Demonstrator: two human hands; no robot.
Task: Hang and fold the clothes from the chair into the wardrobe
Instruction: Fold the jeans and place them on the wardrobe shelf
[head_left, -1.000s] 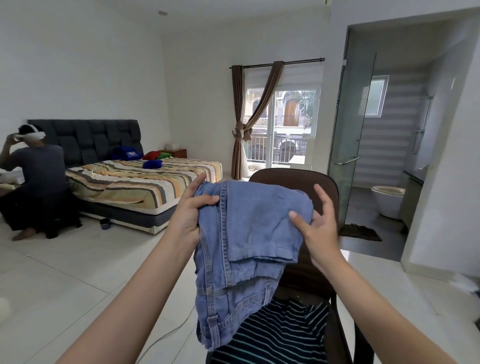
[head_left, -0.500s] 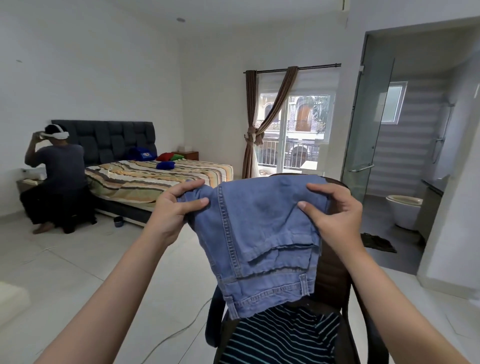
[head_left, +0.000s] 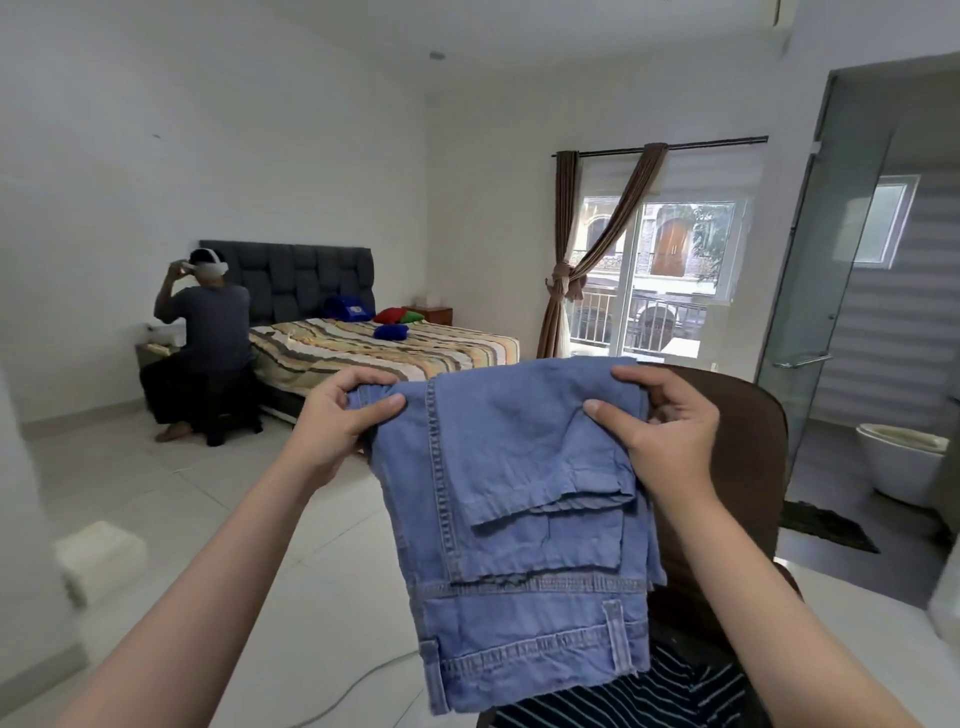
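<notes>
Folded blue jeans (head_left: 519, 499) hang in front of me, held up by their top fold. My left hand (head_left: 340, 418) pinches the left corner of the fold, and my right hand (head_left: 662, 431) grips the right corner. The waistband with its belt loops hangs lowest. Behind the jeans stands a brown chair (head_left: 748, 467), with a dark striped garment (head_left: 649, 696) lying on its seat. No wardrobe is in view.
A bed (head_left: 374, 348) with a striped cover stands at the back left, and a person (head_left: 208, 343) sits beside it. A glass door (head_left: 826, 322) at the right opens to a bathroom with a toilet (head_left: 898, 467). A white cable (head_left: 353, 691) trails over the tiled floor.
My view has turned right and the jeans now hang flatter and squarer between my hands. Both hands have kept their grip on the top fold.
</notes>
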